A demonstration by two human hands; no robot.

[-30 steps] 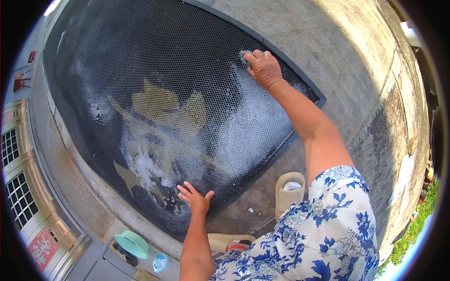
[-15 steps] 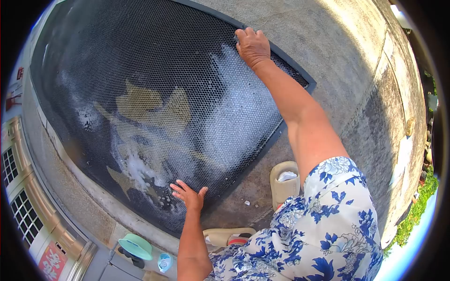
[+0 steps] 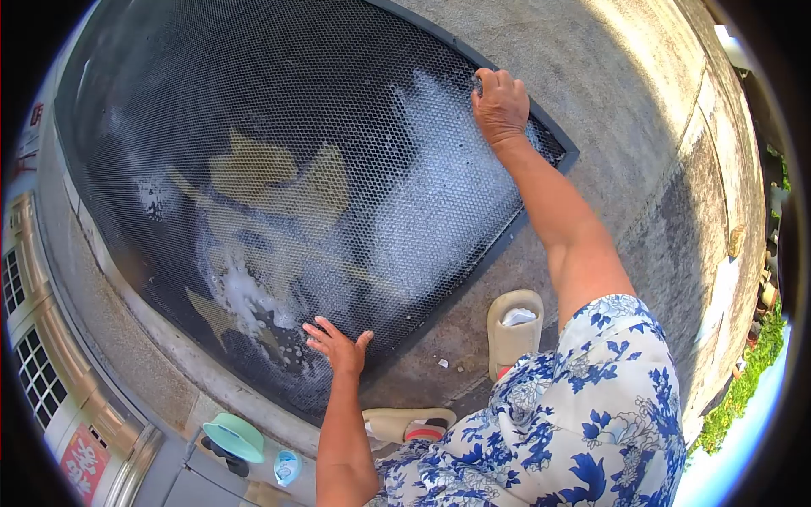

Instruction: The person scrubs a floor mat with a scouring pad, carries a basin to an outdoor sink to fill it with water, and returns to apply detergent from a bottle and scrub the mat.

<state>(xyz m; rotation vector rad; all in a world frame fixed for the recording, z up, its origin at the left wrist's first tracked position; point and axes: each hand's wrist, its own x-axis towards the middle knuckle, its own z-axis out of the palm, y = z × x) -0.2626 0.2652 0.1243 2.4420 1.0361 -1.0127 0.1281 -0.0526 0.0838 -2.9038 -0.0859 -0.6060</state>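
Observation:
A large black mat with a honeycomb mesh surface and a yellowish leaf-like pattern lies on the ground, with white suds over its right part and more near its lower left. My right hand is closed at the mat's far right edge, its fingers curled round a small grey wad, like a wire scrubber, mostly hidden by the fingers. Above the near part of the mat, my left hand is open, fingers spread, holding nothing; whether it touches the mat I cannot tell.
Beige slippers are on my feet by the mat's near edge. A mint-green basin and a small light-blue cup-like container stand at lower left, beyond a low concrete ledge. Rough concrete extends to the right.
My right hand has moved right and nearer along the mat's edge, still closed on the grey wad. My left hand stays open in nearly the same place. The view has shifted slightly.

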